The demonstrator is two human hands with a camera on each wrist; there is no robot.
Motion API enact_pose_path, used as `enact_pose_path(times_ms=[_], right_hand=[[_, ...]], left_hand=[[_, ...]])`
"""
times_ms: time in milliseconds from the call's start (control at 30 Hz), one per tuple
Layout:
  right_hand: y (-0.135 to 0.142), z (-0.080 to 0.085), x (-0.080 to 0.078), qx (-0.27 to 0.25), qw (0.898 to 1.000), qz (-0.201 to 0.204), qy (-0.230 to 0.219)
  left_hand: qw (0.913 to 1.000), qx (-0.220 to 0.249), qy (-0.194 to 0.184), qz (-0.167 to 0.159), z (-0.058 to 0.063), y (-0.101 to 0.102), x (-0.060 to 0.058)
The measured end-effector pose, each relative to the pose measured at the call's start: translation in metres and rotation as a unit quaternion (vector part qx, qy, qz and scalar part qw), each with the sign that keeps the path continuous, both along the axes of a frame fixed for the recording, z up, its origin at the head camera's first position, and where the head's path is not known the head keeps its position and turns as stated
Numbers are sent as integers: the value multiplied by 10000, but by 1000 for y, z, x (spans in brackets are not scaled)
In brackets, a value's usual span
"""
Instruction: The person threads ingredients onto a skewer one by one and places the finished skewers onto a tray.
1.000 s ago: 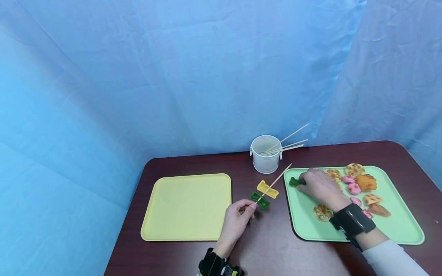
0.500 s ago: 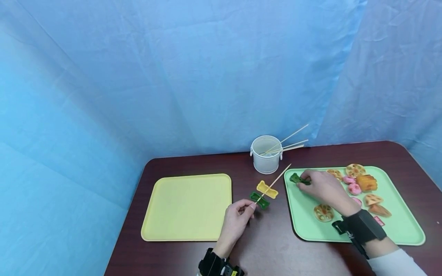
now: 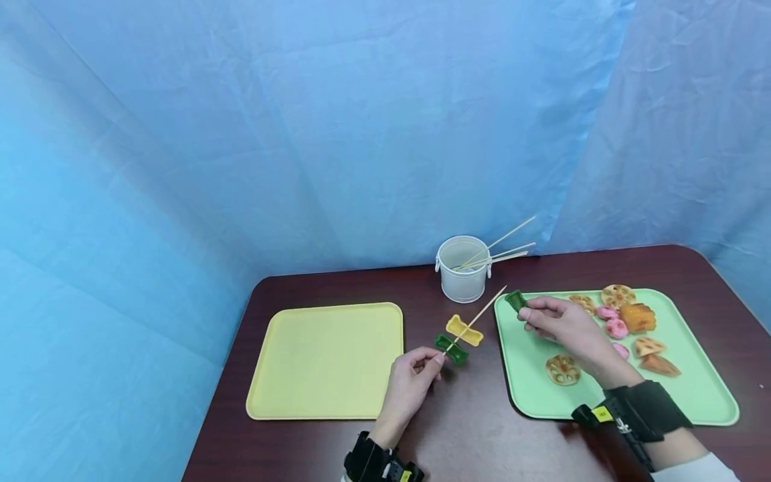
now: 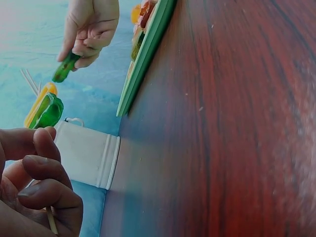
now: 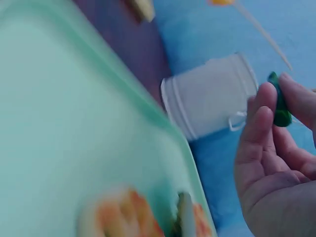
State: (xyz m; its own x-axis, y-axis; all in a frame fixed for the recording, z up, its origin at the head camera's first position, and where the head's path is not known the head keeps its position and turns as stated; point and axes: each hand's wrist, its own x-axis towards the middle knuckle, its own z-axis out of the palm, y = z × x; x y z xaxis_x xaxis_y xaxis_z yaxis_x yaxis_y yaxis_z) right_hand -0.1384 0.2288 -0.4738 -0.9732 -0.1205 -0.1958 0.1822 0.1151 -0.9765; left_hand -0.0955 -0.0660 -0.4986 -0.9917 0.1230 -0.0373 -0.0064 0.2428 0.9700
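My left hand (image 3: 409,385) pinches a thin wooden skewer (image 3: 489,304) near its lower end, tip slanting up to the right. Threaded on it are a green pepper piece (image 3: 450,349), close to the fingertips, and a yellow pepper piece (image 3: 464,330) above that. Over the left edge of the green tray (image 3: 536,402), my right hand (image 3: 563,328) pinches another green pepper piece (image 3: 515,300) between thumb and fingers. In the right wrist view this green piece (image 5: 280,103) sits upright between the fingertips. From the left wrist, the right hand (image 4: 94,29) appears raised beyond the skewered pieces.
The green tray bears lotus root slices (image 3: 563,369), pink rolled pieces (image 3: 616,328), a golden-brown block (image 3: 638,318) and tan wedges (image 3: 659,365). A white bucket (image 3: 464,274) with several skewers stands behind. A yellow tray (image 3: 325,361) lies at left on the dark table (image 3: 464,435).
My right hand has lifted the green pepper piece off the tray and turned, bringing the piece toward the tray's upper left corner. The left hand and skewer have hardly moved.
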Motion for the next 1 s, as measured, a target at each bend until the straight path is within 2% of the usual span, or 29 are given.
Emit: enact_pose_path(times_ms=[67, 133, 200, 300, 467, 767, 867, 1000], right_hand=[[1, 0, 0, -1105, 9935, -115, -243], [2, 0, 0, -2053, 9778, -145, -397], [2, 0, 1, -2578, 9651, -84, -449], [2, 0, 1, -2959, 9539, -32, -494], [-1, 1, 1, -3168, 9469, -121, -531], [-5, 1, 0, -3180, 9464, -321, -469], [-7, 1, 0, -3102, 9487, -388, -474], [-8, 3, 1, -2896, 9552, -432, -427]], left_hand=[[10000, -23, 21, 3, 1, 0, 0], [10000, -24, 21, -12, 1, -1, 0], [10000, 7, 9, -58, 2, -2, 1], [9999, 52, 13, -158, 1, -3, 2], [9996, -39, 117, -244, 0, -5, 2], [9994, -208, -57, -280, -4, -2, 2], [9993, -196, -158, -275, 0, -1, 4], [9992, -207, -220, -261, 14, 1, 8]])
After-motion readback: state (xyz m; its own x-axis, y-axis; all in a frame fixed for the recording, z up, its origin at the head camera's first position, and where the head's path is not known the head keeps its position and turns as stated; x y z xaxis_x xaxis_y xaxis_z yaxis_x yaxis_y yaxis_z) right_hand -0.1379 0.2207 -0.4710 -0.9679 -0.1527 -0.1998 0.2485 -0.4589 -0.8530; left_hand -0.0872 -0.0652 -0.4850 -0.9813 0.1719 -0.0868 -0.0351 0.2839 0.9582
